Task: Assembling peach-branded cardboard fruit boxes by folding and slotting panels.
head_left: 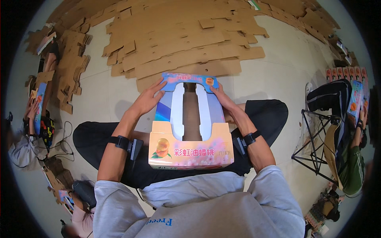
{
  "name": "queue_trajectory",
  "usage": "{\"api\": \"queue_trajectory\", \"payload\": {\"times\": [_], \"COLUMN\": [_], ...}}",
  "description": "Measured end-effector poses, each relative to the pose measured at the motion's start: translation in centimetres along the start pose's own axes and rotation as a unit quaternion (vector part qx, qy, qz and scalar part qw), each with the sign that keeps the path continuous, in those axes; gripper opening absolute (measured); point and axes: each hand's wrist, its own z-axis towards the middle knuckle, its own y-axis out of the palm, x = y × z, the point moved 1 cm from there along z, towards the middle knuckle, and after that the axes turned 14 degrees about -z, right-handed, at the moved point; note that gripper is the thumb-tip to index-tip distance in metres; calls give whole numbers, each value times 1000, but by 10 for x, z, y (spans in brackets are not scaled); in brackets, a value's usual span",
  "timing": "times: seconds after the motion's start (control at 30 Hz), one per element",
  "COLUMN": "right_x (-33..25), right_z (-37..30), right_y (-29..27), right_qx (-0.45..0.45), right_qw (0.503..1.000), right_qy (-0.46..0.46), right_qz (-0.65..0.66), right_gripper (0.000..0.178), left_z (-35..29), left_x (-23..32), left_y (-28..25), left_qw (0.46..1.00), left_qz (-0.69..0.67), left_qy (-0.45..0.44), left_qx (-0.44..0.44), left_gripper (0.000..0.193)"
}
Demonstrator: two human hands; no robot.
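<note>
A printed cardboard fruit box [191,159] with a wide opening in its top sits in front of my lap, between my bent legs. Its near panel is peach-coloured with a fruit picture, and its far panel is blue. White flaps [204,113] edge the long opening, through which the brown inside shows. My left hand [149,98] is at the far left corner, fingers against the blue panel. At the far right corner my right hand [223,99] grips the box, with some fingers hidden behind it. Both forearms wear black straps with small devices.
Flattened brown cardboard sheets [182,39] lie layered on the pale tiled floor beyond the box, with more sheets [73,59] at the left. Co-workers sit on both sides with similar boxes. A black folding-frame seat [315,146] stands at right, near stacked boxes [345,74]. Cables [65,139] trail at left.
</note>
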Motion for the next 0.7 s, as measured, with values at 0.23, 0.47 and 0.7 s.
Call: {"api": "queue_trajectory", "payload": {"times": [0.23, 0.47, 0.7], "right_x": [-26, -32, -11], "right_z": [-43, -172, -163], "right_y": [-7, -5, 15], "right_qx": [-43, 3, 29], "right_qw": [996, 997, 993], "right_qy": [-61, -77, 22], "right_qz": [-38, -32, 113], "right_gripper": [76, 49, 58], "left_z": [-17, -42, -47], "left_x": [6, 44, 75], "left_y": [5, 13, 9], "left_qw": [993, 998, 987], "left_qz": [102, 9, -36], "left_qy": [31, -12, -109], "left_qx": [-43, -60, -111], "left_gripper": [50, 54, 63]}}
